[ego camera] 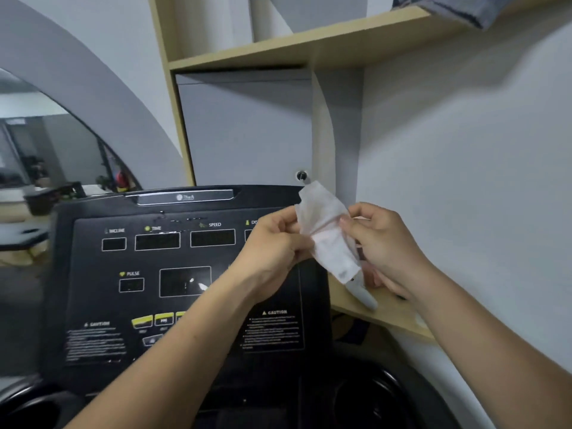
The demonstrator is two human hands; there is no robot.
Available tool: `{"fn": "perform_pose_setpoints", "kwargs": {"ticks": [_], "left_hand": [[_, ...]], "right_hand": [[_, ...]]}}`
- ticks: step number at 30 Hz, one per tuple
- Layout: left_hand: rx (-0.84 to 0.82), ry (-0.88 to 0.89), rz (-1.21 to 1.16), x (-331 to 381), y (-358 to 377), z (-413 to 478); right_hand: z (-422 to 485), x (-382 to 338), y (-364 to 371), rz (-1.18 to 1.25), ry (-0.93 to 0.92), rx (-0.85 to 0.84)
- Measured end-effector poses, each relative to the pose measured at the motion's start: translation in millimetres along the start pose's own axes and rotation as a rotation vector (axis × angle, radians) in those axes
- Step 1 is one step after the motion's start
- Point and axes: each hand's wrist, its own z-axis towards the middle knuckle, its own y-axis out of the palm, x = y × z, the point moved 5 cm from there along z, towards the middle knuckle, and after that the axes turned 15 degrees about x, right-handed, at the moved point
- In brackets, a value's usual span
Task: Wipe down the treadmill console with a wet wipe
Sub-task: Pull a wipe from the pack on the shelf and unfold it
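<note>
A white wet wipe (326, 230) hangs partly unfolded in the air over the right edge of the black treadmill console (148, 274). My left hand (275, 243) pinches the wipe's left edge. My right hand (380, 243) pinches its right side. Both hands hover above the console's upper right corner without touching it. The console shows dark displays labelled incline, time, speed and pulse, yellow buttons and caution labels. My left forearm hides part of its middle.
A wooden ledge (383, 311) runs along the right wall, with a whitish packet (362, 291) lying on it under the wipe. Wooden shelves (278, 54) rise behind the console. A cup holder (371, 397) sits at the lower right. An arched mirror (46, 150) is at the left.
</note>
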Motion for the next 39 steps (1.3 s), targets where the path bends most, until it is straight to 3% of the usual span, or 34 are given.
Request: {"fn": "perform_pose_setpoints", "kwargs": {"ticks": [4,8,9,14,22,25,28,30,32,36,39], "left_hand": [[0.051,-0.044,-0.022,6.8,-44.7,-16.9],[0.138,-0.096,-0.025,5.3,-94.3,-32.8],[0.177,-0.100,-0.013,3.8,-107.7,-35.9],[0.283,0.045,0.147,13.7,-158.9,-54.5],[0.304,0.013,-0.008,39.9,-248.2,-79.0],[0.461,0.048,-0.075,46.5,-286.9,-81.4],[0.724,0.132,-0.044,45.7,-338.0,-78.8],[0.783,0.206,0.054,41.0,-354.3,-76.0],[0.740,0.313,0.192,39.8,-356.6,-73.5],[0.511,0.478,0.484,41.6,-350.2,-72.9],[0.483,0.570,0.626,49.7,-346.6,-68.4]], "right_hand": [[-23.7,5.8,43.1,0.241,0.185,-0.073],[-43.4,-6.9,72.5,-0.253,-0.230,0.161],[-51.9,-15.2,83.7,-0.275,-0.332,0.175],[-96.4,-39.3,159.5,-0.170,-0.432,-0.120],[-123.1,-42.1,229.3,0.021,-0.160,-0.187],[-126.5,-41.0,240.6,0.018,-0.072,-0.141],[-125.2,-35.6,242.7,0.225,0.200,-0.080],[-128.8,-29.8,246.5,0.400,0.395,-0.070],[-132.5,-22.1,249.3,0.428,0.439,-0.035],[-127.7,-16.4,231.1,-0.082,0.058,0.218],[-118.9,-25.5,228.9,-0.271,-0.200,0.214]]}}
